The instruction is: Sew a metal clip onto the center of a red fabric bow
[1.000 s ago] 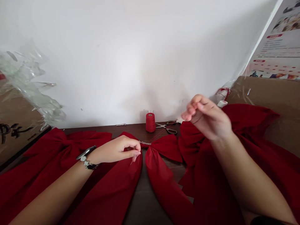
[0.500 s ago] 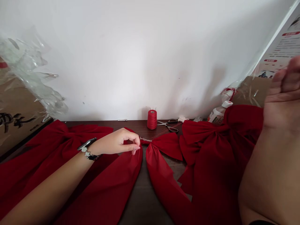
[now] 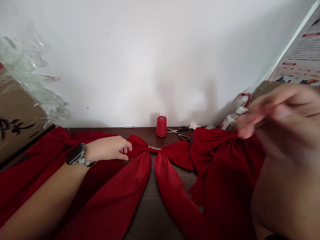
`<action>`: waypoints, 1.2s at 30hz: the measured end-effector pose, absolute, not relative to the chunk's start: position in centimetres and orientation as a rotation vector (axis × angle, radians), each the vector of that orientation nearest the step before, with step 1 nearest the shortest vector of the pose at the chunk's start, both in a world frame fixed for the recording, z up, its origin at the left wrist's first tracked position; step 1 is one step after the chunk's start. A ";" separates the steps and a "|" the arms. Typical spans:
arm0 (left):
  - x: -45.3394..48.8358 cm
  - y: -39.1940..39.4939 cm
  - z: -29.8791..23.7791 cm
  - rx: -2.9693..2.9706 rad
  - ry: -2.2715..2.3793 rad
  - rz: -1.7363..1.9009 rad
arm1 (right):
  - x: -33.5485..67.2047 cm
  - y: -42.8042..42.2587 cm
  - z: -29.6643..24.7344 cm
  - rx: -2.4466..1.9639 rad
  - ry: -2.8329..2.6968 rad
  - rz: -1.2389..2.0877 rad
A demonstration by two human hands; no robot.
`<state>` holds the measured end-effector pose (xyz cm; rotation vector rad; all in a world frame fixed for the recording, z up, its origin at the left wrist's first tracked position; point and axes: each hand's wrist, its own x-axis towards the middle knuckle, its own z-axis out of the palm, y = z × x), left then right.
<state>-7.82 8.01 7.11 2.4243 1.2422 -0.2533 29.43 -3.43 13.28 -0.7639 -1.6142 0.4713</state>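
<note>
My left hand [image 3: 107,148] lies with loosely curled fingers against the left loop of the middle red fabric bow [image 3: 172,153], holding nothing I can see. A thin metal needle or pin [image 3: 154,148] lies across that bow's gathered centre, just right of my fingertips. My right hand [image 3: 282,120], blurred by motion, hangs over the knot of the right-hand red bow [image 3: 215,140]. Its fingertips are close to the fabric, and whether they pinch a thread is hidden by the blur. A wristwatch [image 3: 77,154] sits on my left wrist.
Another red bow [image 3: 50,146] lies at the left on the dark wooden table [image 3: 140,132]. Along the wall stand a red thread spool [image 3: 161,126], scissors [image 3: 178,132] and a plastic bottle [image 3: 231,123]. Crumpled clear plastic [image 3: 27,76] and cardboard [image 3: 17,133] are at the left.
My left hand has drawn back leftward from the needle, which stays on the bow. My right hand has swung in from the far right edge, over the right bow's knot.
</note>
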 end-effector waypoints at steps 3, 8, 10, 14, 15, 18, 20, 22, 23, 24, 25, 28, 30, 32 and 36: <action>-7.5 7.1 8.3 2.471 1.306 0.088 | 24.6 -3.4 12.1 -0.842 -1.875 0.846; -4.3 3.2 8.8 2.179 1.019 0.607 | 19.6 -1.8 8.8 -0.847 -2.094 1.065; -3.3 2.2 8.4 2.134 0.890 0.526 | 18.9 -1.4 7.9 -0.855 -2.137 1.070; -3.2 2.6 7.8 2.124 0.957 0.498 | 19.4 -1.0 7.8 -0.877 -2.082 1.072; -3.4 3.0 7.7 2.120 0.986 0.513 | 19.8 -1.0 8.1 -0.867 -2.038 1.075; -4.1 4.4 7.4 2.113 1.048 0.548 | 21.3 -1.0 9.2 -0.823 -1.892 1.091; -4.4 4.9 7.3 2.112 1.066 0.561 | 22.1 -1.0 9.7 -0.795 -1.811 1.095; -4.3 4.9 7.3 2.102 1.054 0.572 | 22.4 -1.1 10.0 -0.768 -1.753 1.098; -4.1 4.7 7.3 2.093 1.039 0.583 | 22.4 -1.2 10.0 -0.753 -1.738 1.106; -3.9 4.4 7.4 2.079 1.015 0.599 | 22.3 -1.3 9.9 -0.740 -1.733 1.122; -3.7 4.0 7.4 2.059 0.976 0.615 | 22.0 -1.3 9.8 -0.730 -1.741 1.146; -3.0 2.5 7.6 1.942 0.780 0.618 | 20.8 -1.5 9.2 -0.698 -1.806 1.228; -2.6 1.6 7.6 1.822 0.634 0.585 | 20.0 -1.6 8.6 -0.701 -1.871 1.234; -2.4 1.0 7.4 1.715 0.558 0.547 | 19.4 -1.7 8.1 -0.737 -1.954 1.182; -2.1 0.7 7.2 1.562 0.547 0.497 | 18.7 -2.0 7.6 -0.848 -2.113 0.997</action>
